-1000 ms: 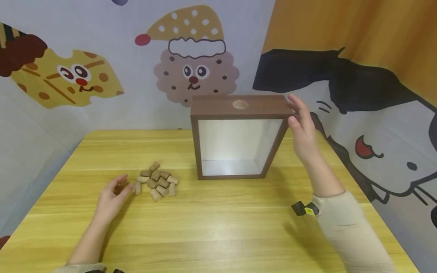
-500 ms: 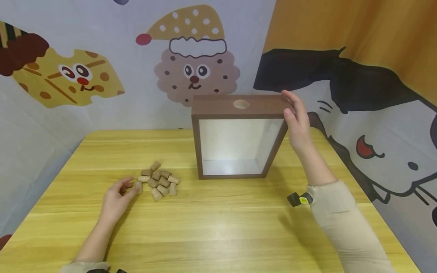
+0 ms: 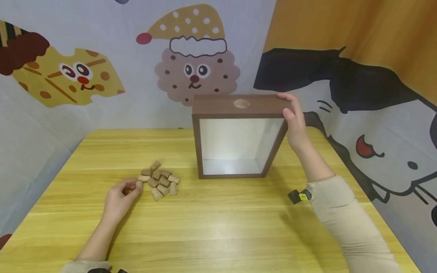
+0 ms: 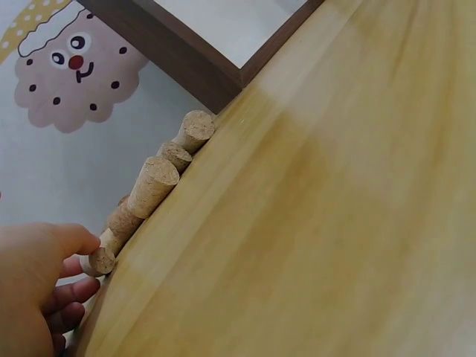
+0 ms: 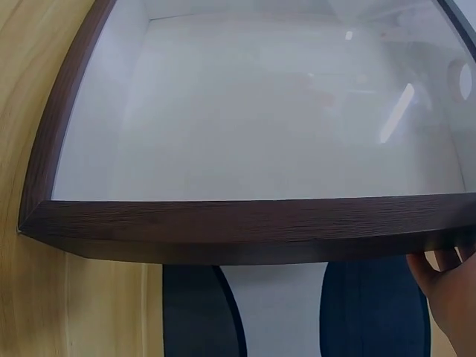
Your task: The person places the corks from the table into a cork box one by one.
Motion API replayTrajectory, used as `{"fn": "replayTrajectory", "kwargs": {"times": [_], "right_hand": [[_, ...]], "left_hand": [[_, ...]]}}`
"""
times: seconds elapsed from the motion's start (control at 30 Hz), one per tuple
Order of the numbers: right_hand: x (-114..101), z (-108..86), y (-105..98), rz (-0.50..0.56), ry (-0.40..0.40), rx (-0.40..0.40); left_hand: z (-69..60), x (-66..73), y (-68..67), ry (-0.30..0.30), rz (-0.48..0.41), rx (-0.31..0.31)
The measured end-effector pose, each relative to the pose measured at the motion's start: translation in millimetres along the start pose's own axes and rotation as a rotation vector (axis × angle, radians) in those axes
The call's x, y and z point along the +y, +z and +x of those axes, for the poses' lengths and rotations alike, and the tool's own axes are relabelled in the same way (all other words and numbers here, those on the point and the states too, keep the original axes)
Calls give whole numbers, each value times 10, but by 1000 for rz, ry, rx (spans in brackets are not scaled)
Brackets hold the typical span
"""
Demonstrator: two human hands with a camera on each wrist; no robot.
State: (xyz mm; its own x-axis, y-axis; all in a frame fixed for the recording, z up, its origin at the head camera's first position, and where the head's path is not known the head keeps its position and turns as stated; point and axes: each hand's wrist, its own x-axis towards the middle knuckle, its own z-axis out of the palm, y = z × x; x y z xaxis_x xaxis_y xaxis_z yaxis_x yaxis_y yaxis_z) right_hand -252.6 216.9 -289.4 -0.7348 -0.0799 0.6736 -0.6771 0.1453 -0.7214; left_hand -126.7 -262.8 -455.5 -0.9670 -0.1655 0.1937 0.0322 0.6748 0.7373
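In the head view, several tan wine corks [image 3: 164,181] lie in a loose pile left of centre on the table. My left hand [image 3: 117,199] pinches the cork [image 3: 139,184] at the pile's left edge between thumb and fingers. The left wrist view shows that cork [image 4: 98,261] low between the fingers, other corks beyond it. A brown shadow box [image 3: 242,107] stands upright, with a white inside, a see-through front and a round hole [image 3: 241,103] in its top. Its upper right corner is gripped by my right hand [image 3: 295,127], thumb at the front, fingers over the top.
The wood-grain table [image 3: 211,223] carries the box and corks. A cloth backdrop [image 3: 129,113] with cartoon prints rises behind the table and along its right side. A small black device [image 3: 299,196] sits at the right sleeve's cuff.
My left hand has moved right to the pile and taken hold of its leftmost cork. My right hand has moved left onto the box's corner and now grips it.
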Motion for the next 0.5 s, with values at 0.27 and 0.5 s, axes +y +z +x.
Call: {"fn": "replayTrajectory", "kwargs": {"times": [0.27,0.5], "right_hand": [[-19,32,4,109,31,-9],[-59,50,-25,151,57,-43]], "left_hand": [[21,13,-2,-18,-3,10],[24,8,-13,-14,-26,14]]}}
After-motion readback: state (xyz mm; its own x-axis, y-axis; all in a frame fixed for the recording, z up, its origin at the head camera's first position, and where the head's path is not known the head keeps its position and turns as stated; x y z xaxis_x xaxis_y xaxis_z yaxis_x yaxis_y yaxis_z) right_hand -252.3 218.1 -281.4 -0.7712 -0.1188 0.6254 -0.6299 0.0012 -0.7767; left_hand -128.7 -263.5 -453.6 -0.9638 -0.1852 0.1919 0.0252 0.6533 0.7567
